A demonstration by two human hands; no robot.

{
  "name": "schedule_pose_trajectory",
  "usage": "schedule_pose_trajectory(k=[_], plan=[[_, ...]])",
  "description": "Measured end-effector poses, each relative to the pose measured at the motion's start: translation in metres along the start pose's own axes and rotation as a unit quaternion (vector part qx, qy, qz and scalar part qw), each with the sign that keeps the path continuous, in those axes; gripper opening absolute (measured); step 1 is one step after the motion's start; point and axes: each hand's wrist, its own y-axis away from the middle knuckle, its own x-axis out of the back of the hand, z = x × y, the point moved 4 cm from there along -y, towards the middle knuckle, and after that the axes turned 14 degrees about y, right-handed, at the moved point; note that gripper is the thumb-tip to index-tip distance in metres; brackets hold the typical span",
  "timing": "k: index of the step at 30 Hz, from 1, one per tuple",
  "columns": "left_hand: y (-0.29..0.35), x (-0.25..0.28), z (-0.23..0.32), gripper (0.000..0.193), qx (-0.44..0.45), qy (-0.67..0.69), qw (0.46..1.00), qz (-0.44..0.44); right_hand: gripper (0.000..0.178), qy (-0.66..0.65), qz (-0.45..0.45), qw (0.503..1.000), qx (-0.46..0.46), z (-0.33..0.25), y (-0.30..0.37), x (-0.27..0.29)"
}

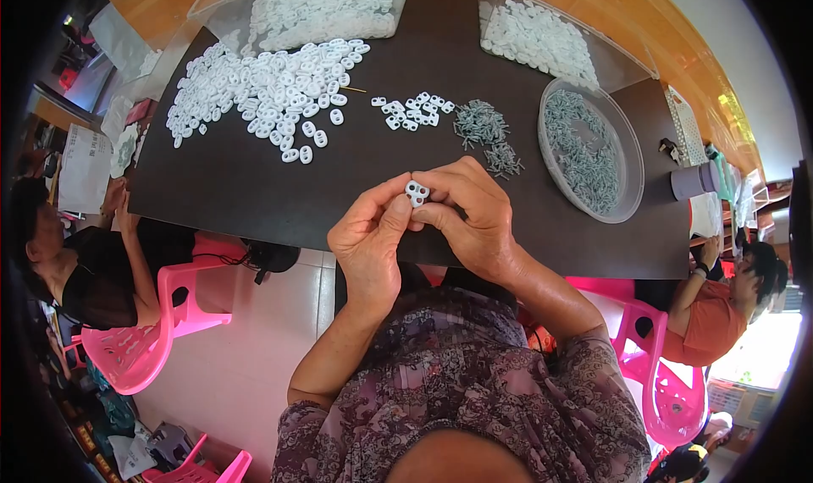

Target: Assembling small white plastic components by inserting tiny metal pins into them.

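Close to the table's near edge, both hands meet around a small white plastic piece with several holes. My left hand pinches its left side, thumb on top. My right hand grips the right side between thumb and curled fingers. Just beyond lies a small cluster of white pieces with holes. Right of it are a heap of small grey screw-like pins and a smaller heap. A large pile of white oval two-holed pieces spreads at the far left.
At right stands an oval clear tub of grey pins, near a lidded cup. Clear bins with white pieces stand at the back left and back right. A thin gold stick touches the pile. People sit at both sides by pink chairs.
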Motion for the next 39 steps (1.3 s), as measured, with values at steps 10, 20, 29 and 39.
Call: schedule_pose_trajectory(k=[10,20,29,39], plan=[[0.003,-0.001,-0.001,0.025,-0.084,-0.061,0.993,-0.047,0.032,-0.055,0.011,0.998,-0.023,-0.002,0.004,-0.002],[0.006,-0.001,-0.005,0.021,-0.1,-0.018,0.994,-0.026,0.029,-0.018,0.051,0.998,0.034,-0.006,0.004,-0.004],[0.005,-0.001,0.005,0.02,-0.126,-0.064,0.99,-0.024,0.029,-0.032,0.012,0.999,0.0,-0.01,0.004,-0.004],[0.01,-0.002,-0.001,0.019,-0.145,-0.029,0.989,-0.008,0.029,-0.012,0.085,0.995,0.05,-0.015,0.01,-0.006]])
